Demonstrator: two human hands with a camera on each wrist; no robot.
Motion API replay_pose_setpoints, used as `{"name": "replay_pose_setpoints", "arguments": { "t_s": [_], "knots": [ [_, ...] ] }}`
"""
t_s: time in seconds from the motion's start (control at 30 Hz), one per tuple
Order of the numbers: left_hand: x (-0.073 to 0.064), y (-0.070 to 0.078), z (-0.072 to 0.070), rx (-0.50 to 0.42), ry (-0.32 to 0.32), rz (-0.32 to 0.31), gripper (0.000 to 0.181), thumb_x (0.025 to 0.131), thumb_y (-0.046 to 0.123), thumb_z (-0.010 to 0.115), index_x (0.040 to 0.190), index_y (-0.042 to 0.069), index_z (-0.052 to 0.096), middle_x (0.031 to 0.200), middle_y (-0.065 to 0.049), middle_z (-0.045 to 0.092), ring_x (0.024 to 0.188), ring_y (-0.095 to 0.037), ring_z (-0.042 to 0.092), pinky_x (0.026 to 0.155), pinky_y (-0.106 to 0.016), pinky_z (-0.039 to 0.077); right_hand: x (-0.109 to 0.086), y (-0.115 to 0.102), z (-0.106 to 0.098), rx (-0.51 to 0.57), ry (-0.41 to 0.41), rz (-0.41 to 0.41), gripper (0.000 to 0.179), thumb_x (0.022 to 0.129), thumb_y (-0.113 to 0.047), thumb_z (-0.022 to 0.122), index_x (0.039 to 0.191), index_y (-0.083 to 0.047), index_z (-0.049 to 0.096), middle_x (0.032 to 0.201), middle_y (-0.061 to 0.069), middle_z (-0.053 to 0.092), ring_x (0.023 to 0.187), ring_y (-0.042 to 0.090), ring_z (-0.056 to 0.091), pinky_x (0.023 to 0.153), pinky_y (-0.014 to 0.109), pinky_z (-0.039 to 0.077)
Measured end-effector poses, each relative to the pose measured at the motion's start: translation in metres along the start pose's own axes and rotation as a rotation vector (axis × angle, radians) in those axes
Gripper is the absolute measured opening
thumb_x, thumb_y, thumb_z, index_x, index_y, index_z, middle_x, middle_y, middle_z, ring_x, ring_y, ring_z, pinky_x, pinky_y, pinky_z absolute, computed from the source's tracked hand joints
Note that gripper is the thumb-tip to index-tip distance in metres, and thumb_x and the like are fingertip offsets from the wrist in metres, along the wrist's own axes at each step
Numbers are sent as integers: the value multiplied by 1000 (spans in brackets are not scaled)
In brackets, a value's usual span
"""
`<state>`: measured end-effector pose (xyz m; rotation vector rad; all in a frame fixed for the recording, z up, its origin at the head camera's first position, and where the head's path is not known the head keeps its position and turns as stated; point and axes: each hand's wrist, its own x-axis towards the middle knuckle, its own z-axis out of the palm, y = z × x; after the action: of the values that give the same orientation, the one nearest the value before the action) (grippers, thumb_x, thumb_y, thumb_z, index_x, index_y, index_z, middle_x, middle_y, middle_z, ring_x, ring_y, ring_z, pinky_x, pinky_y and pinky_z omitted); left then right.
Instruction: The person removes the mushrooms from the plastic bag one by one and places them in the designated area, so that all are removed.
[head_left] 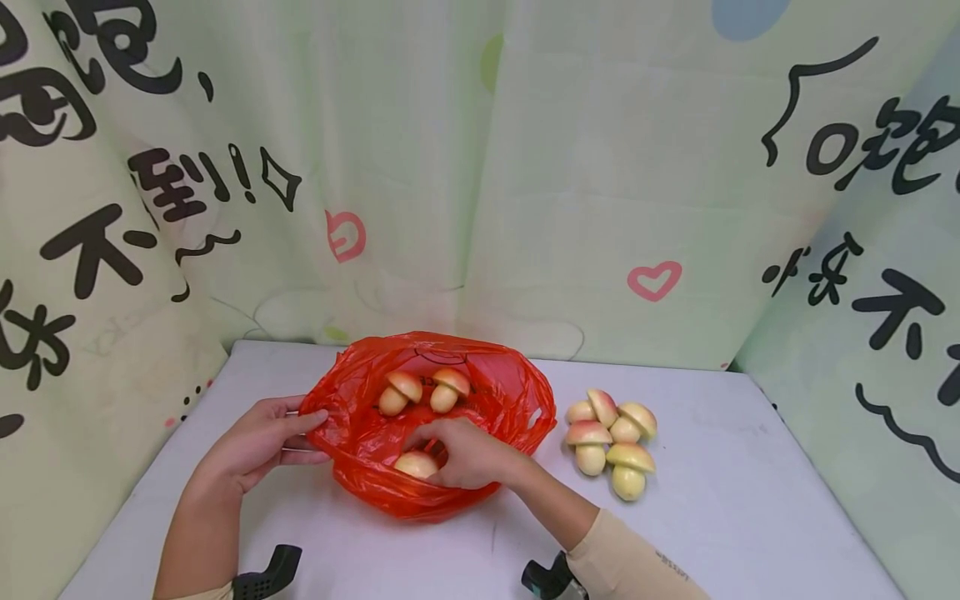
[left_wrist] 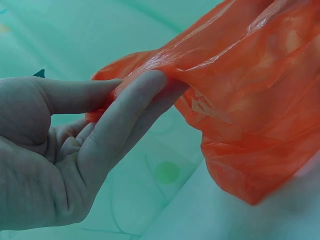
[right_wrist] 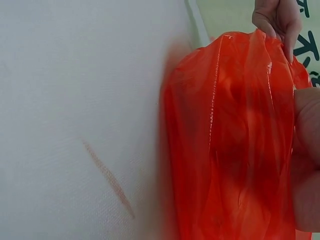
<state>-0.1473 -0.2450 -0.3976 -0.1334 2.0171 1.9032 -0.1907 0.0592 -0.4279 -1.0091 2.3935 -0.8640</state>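
Observation:
A red plastic bag (head_left: 360,475) stands on the table with its mouth spread wide. My left hand (head_left: 258,442) pinches the bag's left rim between thumb and fingers, as the left wrist view shows up close. My right hand (head_left: 468,454) reaches over the near rim into the bag, thumb and fingers curved about a pale yellow toy mushroom (head_left: 415,464). Two more toy mushrooms with pinkish caps, one on the left (head_left: 401,392) and one on the right (head_left: 450,389), lie deeper inside. In the right wrist view, the bag's side hides the fingertips.
Several toy mushrooms (head_left: 628,457) with yellow and pink caps sit clustered on the white table (head_left: 720,500), to the right of the bag. Pale green curtains (head_left: 570,167) with black lettering hang behind the table and along both sides.

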Motion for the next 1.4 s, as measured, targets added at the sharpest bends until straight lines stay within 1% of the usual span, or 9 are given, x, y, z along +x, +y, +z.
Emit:
{"name": "replay_pose_setpoints", "arguments": {
  "t_s": [0.33,0.5,0.83,1.0,1.23,1.4],
  "knots": [
    [-1,0,1,9,8,-6,66,104,27,65,154,-8,39,113,-6,76,93,-25,79,81,-37,66,-2,-1,-1,39,5,14,37,89,-9,80,124,-21,73,111,-13,69,93,7,63,84,18,56],
    [-1,0,1,7,7,-12,65,105,27,65,153,-9,40,111,-6,76,92,-24,79,81,-37,66,-3,0,-4,51,17,21,38,89,-9,80,125,-21,73,115,-12,70,95,6,64,85,18,57],
    [-1,0,0,5,-3,0,66,105,26,64,154,-9,38,112,-6,76,92,-24,79,81,-37,65,-7,0,-13,75,48,47,41,88,-11,83,127,-21,72,122,-8,69,105,13,65,85,19,58],
    [-1,1,0,6,0,2,65,105,26,64,154,-9,38,111,-6,76,91,-24,79,81,-36,65,-10,-2,-16,86,63,54,42,88,-12,83,128,-20,72,124,-6,69,106,15,66,85,18,59],
    [-2,1,1,16,0,6,65,105,27,64,152,-10,40,109,-6,77,90,-25,79,81,-37,66,-13,-2,-21,67,111,64,41,87,-14,84,126,-20,72,120,-6,70,105,17,65,83,19,58],
    [-2,1,1,13,0,9,65,105,26,64,153,-10,39,110,-6,76,90,-25,79,81,-37,66,-16,0,-24,51,154,57,41,87,-14,84,125,-22,72,122,-6,69,109,16,64,85,25,61]
  ]
}}
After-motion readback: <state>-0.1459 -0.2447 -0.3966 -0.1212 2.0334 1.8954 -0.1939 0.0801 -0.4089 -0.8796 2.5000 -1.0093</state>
